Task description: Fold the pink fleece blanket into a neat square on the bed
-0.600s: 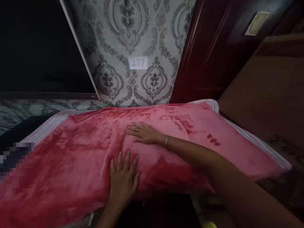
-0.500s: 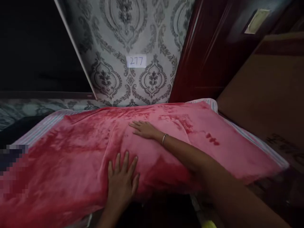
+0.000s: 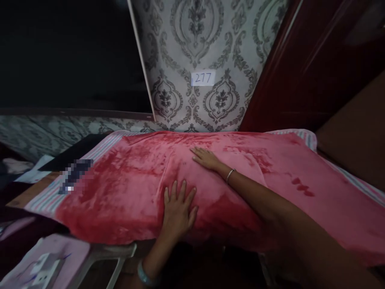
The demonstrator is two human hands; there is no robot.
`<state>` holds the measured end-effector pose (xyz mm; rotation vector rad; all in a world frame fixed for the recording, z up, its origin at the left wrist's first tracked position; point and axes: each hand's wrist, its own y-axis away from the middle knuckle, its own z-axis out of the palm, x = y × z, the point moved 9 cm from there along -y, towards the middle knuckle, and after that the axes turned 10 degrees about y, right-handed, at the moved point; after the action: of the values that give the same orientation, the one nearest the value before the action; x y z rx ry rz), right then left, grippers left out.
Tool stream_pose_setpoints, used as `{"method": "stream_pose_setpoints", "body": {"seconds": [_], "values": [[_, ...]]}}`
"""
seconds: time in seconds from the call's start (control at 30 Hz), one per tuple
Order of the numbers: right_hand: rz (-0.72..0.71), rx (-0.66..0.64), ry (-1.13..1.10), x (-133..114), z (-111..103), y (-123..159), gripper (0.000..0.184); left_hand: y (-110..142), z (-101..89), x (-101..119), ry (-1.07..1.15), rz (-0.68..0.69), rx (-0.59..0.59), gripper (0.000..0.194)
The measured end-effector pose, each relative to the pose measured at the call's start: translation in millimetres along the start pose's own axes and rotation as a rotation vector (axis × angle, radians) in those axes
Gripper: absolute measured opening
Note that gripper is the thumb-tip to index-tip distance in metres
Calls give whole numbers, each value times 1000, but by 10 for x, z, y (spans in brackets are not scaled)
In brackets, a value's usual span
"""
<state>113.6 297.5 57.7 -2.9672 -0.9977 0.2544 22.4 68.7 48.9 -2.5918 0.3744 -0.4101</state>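
A pink-red plush garment or cloth lies spread over a surface covered with a striped cloth. Near its front edge, my left hand rests flat on the plush, fingers spread. Farther back and to the right, my right hand lies flat on the same fabric, fingers outstretched and a thin bracelet at the wrist. A curved seam or fold runs beside my left hand. Neither hand grips anything. Darker smudges show where the pile is brushed another way.
A dark screen stands at the back left. Patterned wallpaper with a paper marked 277 is behind. A dark red door or panel rises on the right. At the lower left are a pale chair and a power strip.
The view has swung left, so the scene sits farther right and more of the left side shows. Both hands stay flat at about the same places on the cloth.
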Motion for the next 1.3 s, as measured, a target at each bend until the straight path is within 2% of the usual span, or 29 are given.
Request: {"method": "stream_pose_setpoints", "body": {"seconds": [0.07,0.1,0.23,0.27,0.33,0.43,0.6,0.67,0.77,0.87,0.97,1.03,1.13,1.23,1.3], "values": [[-71,46,36,-243,-73,88,58,8,-3,0,13,-3,10,54],[-155,61,50,-440,-86,161,55,12,-2,4,17,0,15,53],[-611,-19,37,-1292,88,544,53,23,28,7,46,4,16,50],[-681,-49,31,-1408,145,594,54,24,38,3,56,0,14,49],[-735,-83,37,-1475,222,553,56,24,45,1,71,-1,22,48],[-664,-67,66,-1284,239,192,56,25,22,3,86,6,62,52],[-367,-84,9,-740,305,-598,60,36,-1,4,118,8,83,56],[-293,-100,-54,-604,372,-794,61,38,4,-4,119,7,77,56],[-251,-76,-119,-521,415,-924,62,33,18,-25,112,11,71,57],[-249,-52,-124,-534,365,-920,61,17,27,-40,90,33,69,55],[-215,-87,-102,-572,267,-873,60,-11,31,-51,53,55,65,52],[-155,-108,-90,-582,170,-834,59,-31,29,-53,16,73,64,51],[-75,-63,-102,-569,-44,-714,60,-52,33,-58,-39,102,63,51],[-90,81,-168,-447,-312,-390,64,-65,41,-64,-63,125,60,52],[-90,213,-218,-191,-481,8,65,-77,33,-61,-61,125,62,52]]}}
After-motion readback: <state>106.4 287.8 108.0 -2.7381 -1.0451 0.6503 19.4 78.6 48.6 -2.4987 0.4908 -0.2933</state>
